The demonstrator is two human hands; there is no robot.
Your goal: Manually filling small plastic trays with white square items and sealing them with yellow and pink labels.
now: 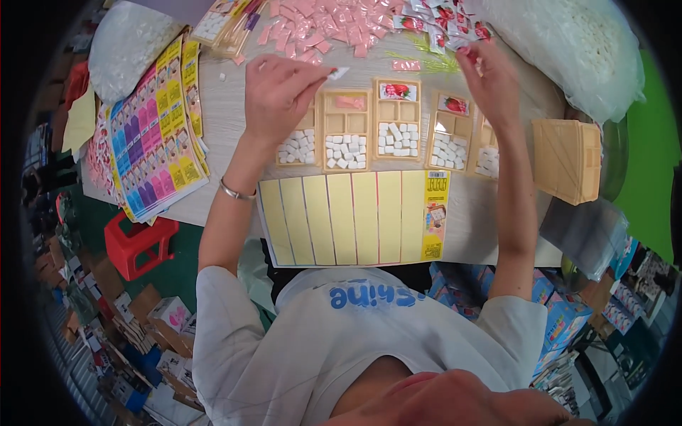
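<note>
My left hand [278,96] pinches a small white sachet with a red print [339,72] above the left trays. My right hand [490,82] is raised at the near edge of a pile of strawberry-print sachets [444,21]. Its fingers are closed, and what they hold I cannot make out. Between my hands stands a row of beige compartment trays [371,135], each with small white marshmallow-like pieces [345,150] in its near section. A strawberry sachet [398,91] lies in the middle tray, another [453,104] in the tray to its right. One tray further left holds a pink packet [349,103].
Pink packets [327,28] are heaped at the back. Bulging clear bags [135,50] stand at both far corners. Printed card sheets [160,128] lie left, a yellow striped sheet [341,220] in front of me. Stacked empty trays [567,160] stand right; a red stool [142,245] is below left.
</note>
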